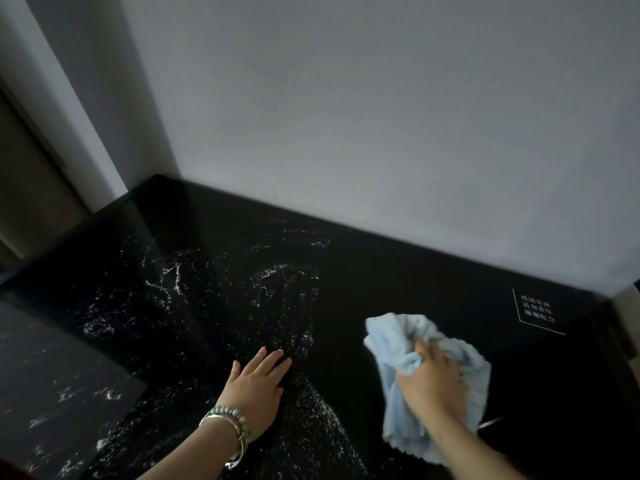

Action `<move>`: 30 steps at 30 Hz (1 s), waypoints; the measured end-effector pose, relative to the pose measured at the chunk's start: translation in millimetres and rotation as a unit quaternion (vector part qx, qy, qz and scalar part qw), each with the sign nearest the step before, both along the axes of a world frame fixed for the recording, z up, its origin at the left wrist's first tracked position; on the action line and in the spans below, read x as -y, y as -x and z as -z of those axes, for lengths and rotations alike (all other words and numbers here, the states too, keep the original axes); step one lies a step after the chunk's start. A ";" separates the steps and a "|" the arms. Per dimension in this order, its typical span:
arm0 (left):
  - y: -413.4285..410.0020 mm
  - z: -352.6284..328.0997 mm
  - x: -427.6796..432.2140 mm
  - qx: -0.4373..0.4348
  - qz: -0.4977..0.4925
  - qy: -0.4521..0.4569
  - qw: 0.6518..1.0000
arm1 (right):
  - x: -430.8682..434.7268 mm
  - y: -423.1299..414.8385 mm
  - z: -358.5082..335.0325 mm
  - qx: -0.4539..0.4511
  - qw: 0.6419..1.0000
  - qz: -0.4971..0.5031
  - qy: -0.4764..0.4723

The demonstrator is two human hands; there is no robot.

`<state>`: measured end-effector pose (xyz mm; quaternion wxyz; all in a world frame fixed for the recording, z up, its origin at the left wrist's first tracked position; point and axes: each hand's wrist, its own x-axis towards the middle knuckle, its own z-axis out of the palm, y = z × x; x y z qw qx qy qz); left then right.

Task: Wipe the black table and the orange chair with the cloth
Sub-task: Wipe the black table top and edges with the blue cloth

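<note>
Cloth (429,382) on table (398,289), right of left hand (258,382).

Black table (398,292): white powder streaks (277,306), light-blue cloth (408,344), printed label (536,310) near right corner.

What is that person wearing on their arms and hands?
Both forearms are bare, with no sleeves or gloves showing. The left hand has a wrist stack: a bracelet of round green and pinkish beads beside thin silver bangles. The right hand wears nothing visible.
</note>
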<state>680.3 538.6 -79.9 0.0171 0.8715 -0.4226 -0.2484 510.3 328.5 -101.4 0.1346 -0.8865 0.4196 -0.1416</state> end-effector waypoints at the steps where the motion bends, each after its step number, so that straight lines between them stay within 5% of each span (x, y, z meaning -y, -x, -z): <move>1: 0.6 0.4 0.2 0.005 -0.001 0.001 1.000 | -21.5 -9.5 11.5 0.061 0.994 -0.083 -0.036; 2: 1.0 0.5 0.6 0.009 -0.002 0.003 1.000 | -41.0 -16.3 18.9 0.110 0.979 -0.153 -0.080; 4: 1.5 0.5 1.5 0.010 -0.005 0.005 1.000 | -70.6 -27.9 28.5 0.052 0.983 -0.173 0.024; 6: 1.1 0.3 1.1 0.006 -0.008 0.007 1.000 | -58.7 -35.1 11.6 0.042 0.986 -0.160 0.031; 8: 0.7 0.8 0.3 0.008 -0.008 0.008 1.000 | -23.3 -28.2 1.6 0.019 0.995 -0.091 0.041; 11: 1.1 0.6 -0.5 0.003 -0.009 0.011 1.000 | 29.0 -5.5 -12.0 -0.060 0.992 0.084 -0.076; 14: 1.7 0.4 -0.4 0.005 -0.008 0.011 1.000 | 9.9 -3.2 -7.7 -0.076 0.985 0.139 -0.062; 19: 2.2 -1.0 -0.7 0.009 -0.006 0.011 1.000 | -56.3 -12.9 11.8 -0.036 0.993 -0.106 -0.038; 25: 3.0 -0.2 -7.0 0.001 0.001 0.010 1.000 | 8.8 35.6 -12.1 -0.048 0.984 0.147 -0.087; 30: 2.6 1.3 -9.3 0.003 0.009 0.013 1.000 | -68.3 3.7 -7.6 -0.047 0.998 0.030 -0.022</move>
